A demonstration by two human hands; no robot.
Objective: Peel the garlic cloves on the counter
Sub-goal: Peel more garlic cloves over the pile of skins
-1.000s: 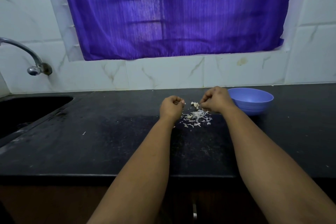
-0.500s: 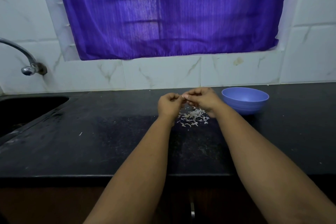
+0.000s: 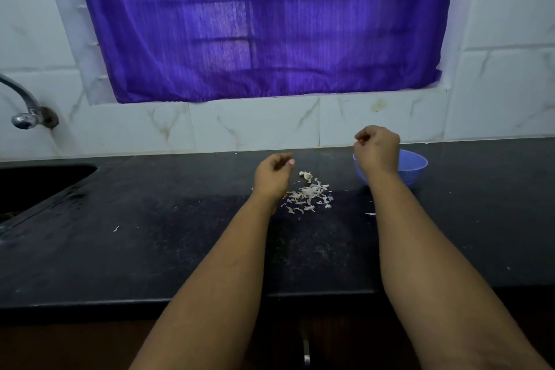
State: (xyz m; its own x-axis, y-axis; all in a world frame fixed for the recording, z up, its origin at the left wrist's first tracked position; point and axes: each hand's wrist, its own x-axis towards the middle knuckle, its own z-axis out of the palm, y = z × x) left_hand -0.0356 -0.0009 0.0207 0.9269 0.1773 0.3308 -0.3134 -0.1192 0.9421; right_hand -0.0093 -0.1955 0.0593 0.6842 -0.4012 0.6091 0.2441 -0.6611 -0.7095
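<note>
1. Nearest is the dark table (image 3: 150,255), with two bare forearms reaching out over it, well apart.
2. Between the arms lies a heap of papery skins (image 3: 309,197), seemingly dropped where the peeling goes on so the mess stays in one spot.
3. At the far edge of the heap sits a pale garlic piece (image 3: 305,175); whether it is peeled is too small to tell.
4. The left hand (image 3: 271,176) hovers just beside the heap, fingers curled in and thumb against them. Whether it pinches a clove or a scrap, I cannot tell.
5. The right hand (image 3: 377,149) is raised over the blue bowl (image 3: 416,165), fingers bunched, probably to drop in a peeled clove; nothing shows in it.
6. Beyond are the tiled wall, a tap (image 3: 25,117) at far left, and a purple curtain (image 3: 264,24).
</note>
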